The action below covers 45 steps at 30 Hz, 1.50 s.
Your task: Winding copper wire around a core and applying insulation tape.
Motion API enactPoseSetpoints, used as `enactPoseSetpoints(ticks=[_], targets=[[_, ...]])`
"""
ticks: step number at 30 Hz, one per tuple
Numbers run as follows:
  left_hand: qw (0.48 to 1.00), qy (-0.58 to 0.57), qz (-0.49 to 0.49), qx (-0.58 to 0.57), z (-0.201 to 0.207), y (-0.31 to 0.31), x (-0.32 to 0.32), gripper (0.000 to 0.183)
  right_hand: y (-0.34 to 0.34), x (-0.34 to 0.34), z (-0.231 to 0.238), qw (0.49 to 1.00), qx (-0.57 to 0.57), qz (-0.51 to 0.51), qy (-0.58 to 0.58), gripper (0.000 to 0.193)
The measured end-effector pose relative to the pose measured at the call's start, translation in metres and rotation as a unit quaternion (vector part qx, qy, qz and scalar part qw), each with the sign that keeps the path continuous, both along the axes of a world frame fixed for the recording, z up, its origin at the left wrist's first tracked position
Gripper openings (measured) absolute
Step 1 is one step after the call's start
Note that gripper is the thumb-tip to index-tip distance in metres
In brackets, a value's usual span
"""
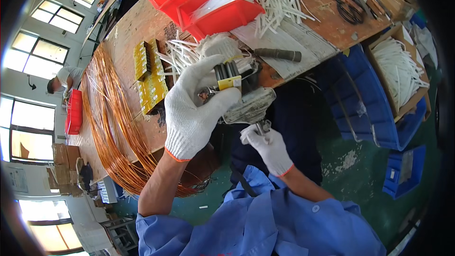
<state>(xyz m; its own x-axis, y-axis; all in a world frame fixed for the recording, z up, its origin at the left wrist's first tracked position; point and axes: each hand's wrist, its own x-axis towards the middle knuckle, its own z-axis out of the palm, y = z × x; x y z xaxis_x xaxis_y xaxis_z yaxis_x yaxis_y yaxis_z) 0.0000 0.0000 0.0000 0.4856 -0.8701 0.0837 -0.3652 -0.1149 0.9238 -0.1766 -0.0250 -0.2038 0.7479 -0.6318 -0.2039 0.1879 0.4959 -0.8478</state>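
My left hand (192,109), in a white knit glove with an orange cuff, is closed around a small block (229,83) with yellow faces and dark, ridged bars. Its thumb and fingers grip the block from both sides, above the table's near edge. Lower and to the right, in front of my body, my right hand (269,148) is gloved too. Its fingers are closed on a small grey metallic piece (262,126) whose kind I cannot make out. A worn, grey, cloth-wrapped pad (252,106) lies just below the block.
Similar yellow-and-black blocks (154,73) stand in rows beside a bundle of copper wire (111,118). Red bins (222,16), white sleeves (279,7), a dark rod (278,55) and scissors (350,13) lie farther back. Blue crates (353,99) stand right. Another person (66,79) works far left.
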Motion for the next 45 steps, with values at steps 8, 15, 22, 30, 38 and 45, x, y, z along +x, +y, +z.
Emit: enactPoseSetpoints(ticks=[8, 15, 22, 30, 38, 45], targets=[[0.997, -0.064, 0.023, -0.032, -0.031, -0.001, -0.007, 0.054, -0.039, -0.033, 0.001, 0.902, -0.376, -0.051, 0.204, 0.027], [0.995, -0.028, 0.038, -0.089, -0.039, -0.001, -0.003, 0.059, 0.029, -0.030, 0.090, 0.914, -0.353, 0.119, -0.159, 0.042], [0.995, -0.079, 0.048, -0.043, -0.037, -0.003, -0.005, 0.059, 0.002, -0.042, 0.069, 0.965, -0.199, -0.029, 0.171, 0.067], [0.997, -0.019, 0.043, -0.057, -0.037, -0.002, -0.006, 0.056, -0.026, -0.044, 0.065, 0.966, -0.188, -0.064, 0.165, 0.074], [0.985, -0.163, 0.033, -0.054, -0.043, 0.005, 0.005, 0.056, -0.004, -0.016, 0.122, 0.811, -0.578, 0.015, 0.096, 0.079], [0.977, -0.190, 0.025, -0.097, -0.041, 0.006, 0.009, 0.060, -0.060, -0.030, -0.007, 0.781, -0.495, -0.199, 0.323, 0.047]])
